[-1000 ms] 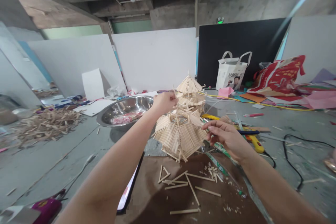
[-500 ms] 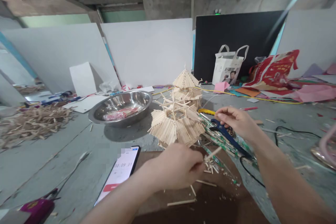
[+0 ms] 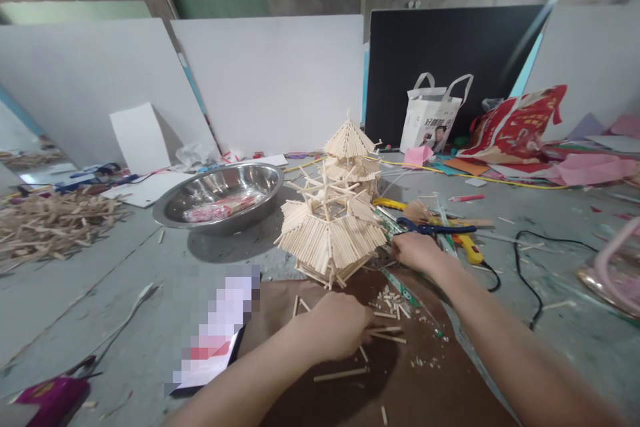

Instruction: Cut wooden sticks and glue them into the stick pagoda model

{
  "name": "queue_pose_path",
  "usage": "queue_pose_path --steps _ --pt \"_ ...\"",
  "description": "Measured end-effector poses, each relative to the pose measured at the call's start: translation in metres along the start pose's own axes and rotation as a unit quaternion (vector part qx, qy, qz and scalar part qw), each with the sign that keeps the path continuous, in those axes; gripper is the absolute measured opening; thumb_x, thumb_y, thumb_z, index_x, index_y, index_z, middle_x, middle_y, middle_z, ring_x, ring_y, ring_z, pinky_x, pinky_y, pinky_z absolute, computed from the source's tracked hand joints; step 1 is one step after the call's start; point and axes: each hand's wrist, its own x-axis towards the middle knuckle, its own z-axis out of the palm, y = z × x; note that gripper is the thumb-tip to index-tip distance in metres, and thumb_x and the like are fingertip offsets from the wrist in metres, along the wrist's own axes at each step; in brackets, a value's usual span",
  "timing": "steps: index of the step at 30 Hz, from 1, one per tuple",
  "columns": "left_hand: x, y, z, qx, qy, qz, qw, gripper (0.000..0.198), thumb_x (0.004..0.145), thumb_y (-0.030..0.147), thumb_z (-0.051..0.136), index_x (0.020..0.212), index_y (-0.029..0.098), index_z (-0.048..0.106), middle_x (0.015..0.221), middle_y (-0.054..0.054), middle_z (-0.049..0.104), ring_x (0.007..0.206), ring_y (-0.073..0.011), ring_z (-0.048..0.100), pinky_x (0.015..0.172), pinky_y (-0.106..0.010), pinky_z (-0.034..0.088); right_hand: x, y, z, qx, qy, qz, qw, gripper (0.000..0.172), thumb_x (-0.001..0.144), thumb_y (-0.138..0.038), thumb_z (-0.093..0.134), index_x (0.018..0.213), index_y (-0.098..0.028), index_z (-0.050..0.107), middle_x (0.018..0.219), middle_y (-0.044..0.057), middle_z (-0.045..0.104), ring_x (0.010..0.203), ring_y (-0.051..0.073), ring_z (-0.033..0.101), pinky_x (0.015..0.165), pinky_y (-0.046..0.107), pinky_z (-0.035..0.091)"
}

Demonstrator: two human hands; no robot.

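Note:
My left hand (image 3: 337, 323) is closed low over the brown mat (image 3: 430, 373). Thin wooden sticks (image 3: 389, 333) poke out at its fingertips, apparently gripped. Just beyond it stands a tiered pavilion model (image 3: 327, 240) built of sticks, its roof open at the top with spokes. A second stick model (image 3: 350, 140) with a pointed roof is behind. To the right of the pavilion, my right hand (image 3: 417, 251) reaches down with curled fingers at a clear, green-printed wrapper (image 3: 400, 285); its fingertips are partly hidden. Blue-handled pliers (image 3: 435, 228) lie just past that hand.
A steel basin (image 3: 220, 193) holding wrapped packets stands left of the models. A phone (image 3: 215, 333) lies at the mat's left edge, a purple glue gun (image 3: 50, 400) at lower left. Loose sticks (image 3: 60, 220) are heaped far left. A yellow-handled tool (image 3: 470, 248) and black cable (image 3: 530, 280) lie right.
My right hand has moved left and down, away from the pliers, which now lie turned more sideways. My left hand has lowered slightly; its stick no longer points up. The view has shifted a little.

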Motion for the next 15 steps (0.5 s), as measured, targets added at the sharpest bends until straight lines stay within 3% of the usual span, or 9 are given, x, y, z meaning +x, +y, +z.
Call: queue_pose_path --steps 6,11,15 --pt "0.004 -0.004 -0.003 0.006 0.016 -0.007 1.0 0.019 0.074 0.026 0.045 0.074 0.017 0.062 0.067 -0.01 0.065 0.065 -0.0232 0.062 0.06 -0.034 0.048 0.002 -0.007 0.009 -0.02 0.012 0.014 1.0 0.025 0.074 -0.018 0.038 0.087 -0.015 0.06 0.091 0.014 0.063 0.082 0.023 0.058 0.061 0.028 0.038" --pt "0.003 -0.009 -0.005 0.022 0.049 -0.006 0.999 0.021 0.077 0.024 0.041 0.073 0.016 0.059 0.068 -0.008 0.065 0.063 -0.0232 0.062 0.056 -0.035 0.048 0.004 0.002 0.0 -0.013 -0.005 0.029 0.999 0.022 0.069 -0.022 0.043 0.081 -0.017 0.06 0.088 0.012 0.063 0.08 0.024 0.058 0.058 0.028 0.038" --pt "-0.001 -0.011 -0.008 0.021 0.041 -0.008 0.999 0.019 0.076 0.02 0.039 0.074 0.015 0.057 0.068 -0.008 0.064 0.062 -0.024 0.061 0.052 -0.034 0.047 0.002 0.017 -0.012 -0.003 -0.001 0.048 0.999 0.023 0.072 -0.027 0.038 0.079 -0.019 0.059 0.086 0.01 0.063 0.077 0.023 0.058 0.055 0.027 0.036"
